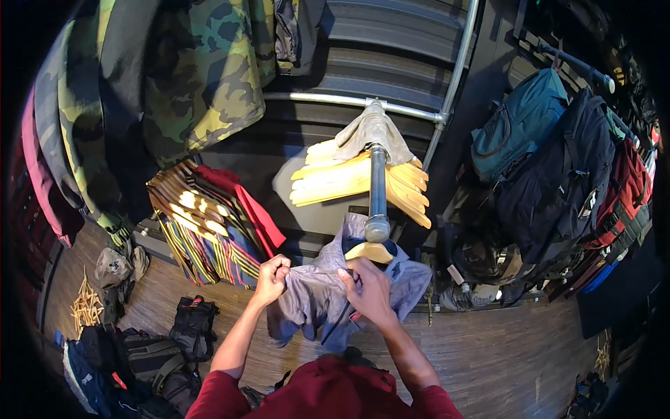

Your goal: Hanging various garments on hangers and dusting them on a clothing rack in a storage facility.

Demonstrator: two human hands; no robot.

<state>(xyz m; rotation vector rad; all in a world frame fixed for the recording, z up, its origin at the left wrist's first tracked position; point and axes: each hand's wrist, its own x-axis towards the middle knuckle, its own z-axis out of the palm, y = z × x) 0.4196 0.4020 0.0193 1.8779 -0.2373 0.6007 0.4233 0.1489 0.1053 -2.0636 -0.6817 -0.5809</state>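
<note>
A grey-blue short-sleeved collared shirt (pixel 314 297) hangs in front of me, spread between my two hands. A pale wooden hanger (pixel 370 252) sits inside its neck opening. My left hand (pixel 273 279) is closed in a pinch on the cloth at the shirt's left shoulder. My right hand (pixel 368 290) is closed on the shirt front just below the hanger, thumb toward the left; whether its fingers also grip the hanger, I cannot tell. Right above the collar is the rounded end of a dark rail (pixel 377 192).
Pale wooden hangers (pixel 331 180) hang on the rail, with a grey cloth (pixel 375 134) draped behind them. Striped shirts (pixel 209 241) and camouflage garments (pixel 216 70) hang to the left. Backpacks (pixel 548 174) hang at the right. Black bags (pixel 195 325) lie on the wooden floor.
</note>
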